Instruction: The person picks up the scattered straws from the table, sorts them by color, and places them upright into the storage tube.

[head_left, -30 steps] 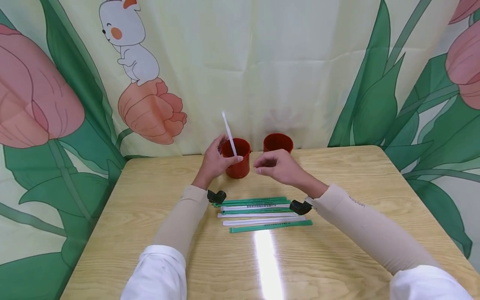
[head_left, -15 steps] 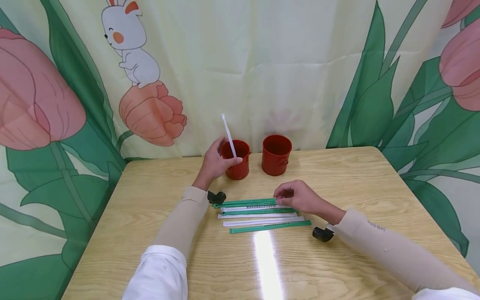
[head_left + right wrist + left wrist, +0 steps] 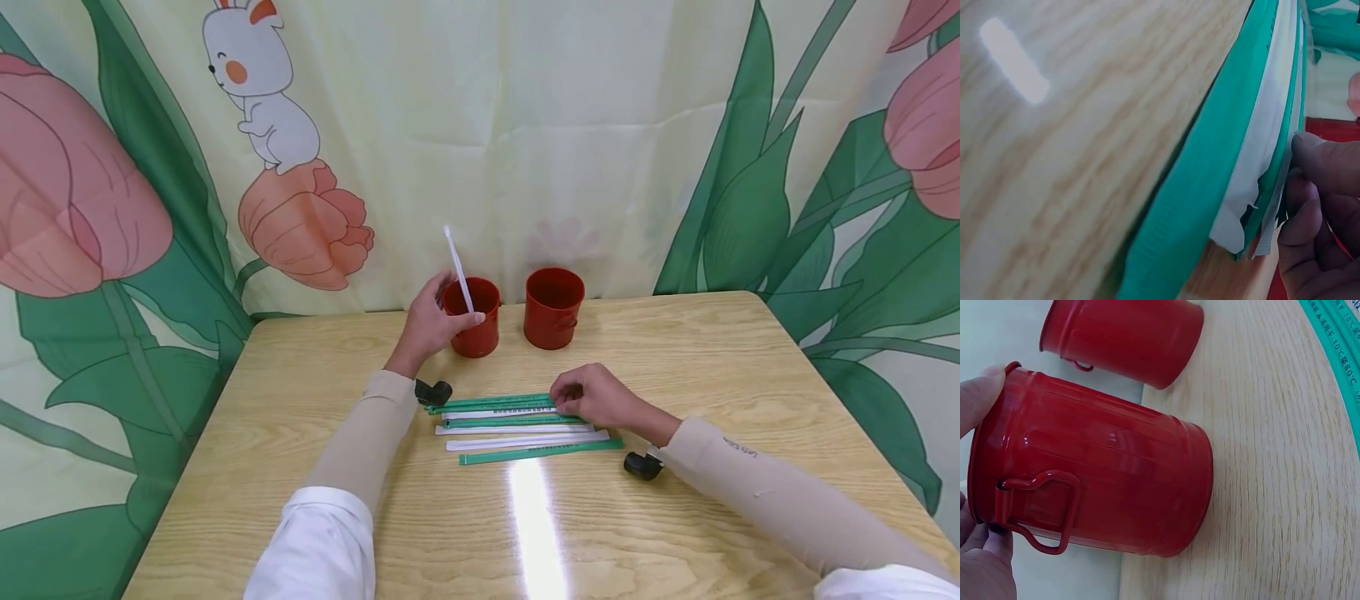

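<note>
My left hand (image 3: 433, 321) grips the rim of the left red bucket (image 3: 480, 340), its thumb at the near side and fingers at the far side. A white wrapped straw (image 3: 459, 268) leans upright in that bucket, passing close by the thumb. In the left wrist view, the bucket's small wire handle (image 3: 1047, 512) hangs on its side. My right hand (image 3: 596, 396) is at the right end of the row of green and white wrapped straws (image 3: 510, 442). Its thumb (image 3: 1316, 156) and bent fingers pinch the edge of a wrapped straw (image 3: 1279, 200); the fingertips are partly hidden.
A second red bucket (image 3: 553, 321) stands to the right of the first, near the back edge of the wooden table (image 3: 300, 433). Behind it hangs a curtain (image 3: 600, 167) printed with tulips and a rabbit.
My right hand has come down from in front of the right bucket to the straws, and has barely moved in the last half second. My left hand stays at the left bucket.
</note>
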### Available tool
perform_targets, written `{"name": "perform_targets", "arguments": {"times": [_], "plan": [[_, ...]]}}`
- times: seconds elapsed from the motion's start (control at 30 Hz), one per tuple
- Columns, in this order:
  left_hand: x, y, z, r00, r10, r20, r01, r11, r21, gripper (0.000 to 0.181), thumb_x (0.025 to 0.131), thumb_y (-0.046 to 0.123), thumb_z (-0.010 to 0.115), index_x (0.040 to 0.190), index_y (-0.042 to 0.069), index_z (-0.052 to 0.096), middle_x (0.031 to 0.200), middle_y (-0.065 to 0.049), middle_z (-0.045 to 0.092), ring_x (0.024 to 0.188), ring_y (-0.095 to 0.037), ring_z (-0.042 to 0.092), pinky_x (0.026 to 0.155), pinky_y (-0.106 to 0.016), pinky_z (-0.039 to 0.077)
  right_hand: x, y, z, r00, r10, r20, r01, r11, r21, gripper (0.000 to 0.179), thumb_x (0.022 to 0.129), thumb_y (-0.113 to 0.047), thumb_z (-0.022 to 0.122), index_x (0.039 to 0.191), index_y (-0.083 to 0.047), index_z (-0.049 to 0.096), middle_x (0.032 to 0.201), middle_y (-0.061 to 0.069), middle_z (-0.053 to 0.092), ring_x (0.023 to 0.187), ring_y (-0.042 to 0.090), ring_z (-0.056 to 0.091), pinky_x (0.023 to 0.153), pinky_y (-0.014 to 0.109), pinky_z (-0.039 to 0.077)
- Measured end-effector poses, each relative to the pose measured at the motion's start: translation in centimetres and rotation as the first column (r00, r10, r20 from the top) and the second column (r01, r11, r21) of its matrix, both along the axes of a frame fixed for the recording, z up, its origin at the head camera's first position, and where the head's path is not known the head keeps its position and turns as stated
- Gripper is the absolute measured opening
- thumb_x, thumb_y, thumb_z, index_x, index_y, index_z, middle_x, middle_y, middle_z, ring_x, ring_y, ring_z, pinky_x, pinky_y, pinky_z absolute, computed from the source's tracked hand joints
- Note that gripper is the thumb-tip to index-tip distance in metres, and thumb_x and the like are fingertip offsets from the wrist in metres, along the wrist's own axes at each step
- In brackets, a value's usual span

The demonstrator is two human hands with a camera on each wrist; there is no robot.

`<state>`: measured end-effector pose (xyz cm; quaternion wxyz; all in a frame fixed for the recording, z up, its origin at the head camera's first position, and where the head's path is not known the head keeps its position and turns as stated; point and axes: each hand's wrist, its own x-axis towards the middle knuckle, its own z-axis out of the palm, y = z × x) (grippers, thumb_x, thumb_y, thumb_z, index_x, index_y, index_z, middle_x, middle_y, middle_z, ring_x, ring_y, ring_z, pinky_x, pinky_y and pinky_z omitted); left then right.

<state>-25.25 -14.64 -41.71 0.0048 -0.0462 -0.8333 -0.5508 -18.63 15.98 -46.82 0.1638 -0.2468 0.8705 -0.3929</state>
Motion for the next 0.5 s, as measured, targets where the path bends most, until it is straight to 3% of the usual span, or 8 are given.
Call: {"name": "perform_targets", "arguments": {"times": [0.5], "plan": [[0.25, 0.16, 0.40, 1.000, -0.003, 0.000, 0.003, 1.000, -0.018, 0.091, 0.086, 0.026, 0.088, 0.160, 0.016, 0.037, 0.161, -0.007, 0.047, 0.146, -0.033, 0.045, 0.108, -0.054, 0.055, 0.43, -0.49, -0.55, 0.998, 0.032, -0.058, -0.027, 0.996, 0.090, 0.013, 0.091, -0.002, 0.077, 0.098, -0.013, 0.076, 0.081, -0.004, 0.066, 0.077, 0.012, 0.056, 0.069, 0.021, 0.050]]}}
